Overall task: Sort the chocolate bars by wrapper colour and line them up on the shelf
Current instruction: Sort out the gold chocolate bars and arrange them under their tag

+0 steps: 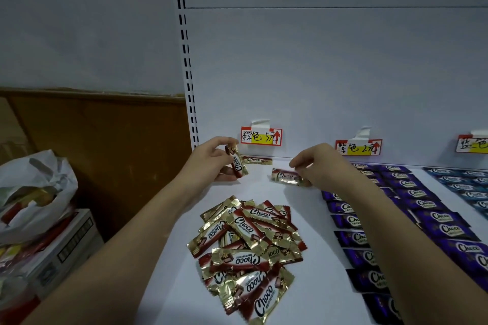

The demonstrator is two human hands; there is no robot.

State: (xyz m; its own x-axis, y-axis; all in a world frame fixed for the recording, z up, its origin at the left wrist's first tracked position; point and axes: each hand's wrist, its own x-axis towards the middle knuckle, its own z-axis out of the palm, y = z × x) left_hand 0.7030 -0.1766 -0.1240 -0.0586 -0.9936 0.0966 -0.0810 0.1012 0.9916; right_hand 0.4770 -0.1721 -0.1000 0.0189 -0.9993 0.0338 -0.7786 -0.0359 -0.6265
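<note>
A loose pile of brown-and-gold Choco bars [248,248] lies on the white shelf [182,266] in front of me. My left hand [211,158] grips one brown bar [237,163] upright near the shelf's back. Just behind that bar, one brown bar [256,160] lies flat against the back wall under the brown price label [261,136]. My right hand [317,163] pinches another brown bar [286,176] that lies nearly flat on the shelf. Purple bars [412,208] are lined up in two columns to the right, blue bars [467,187] beyond them.
A purple label [358,147] and a blue label [472,144] are taped to the back wall. A slotted shelf upright [188,66] marks the shelf's left end. Left of the shelf stand a white plastic bag [34,192] and a cardboard box [63,243].
</note>
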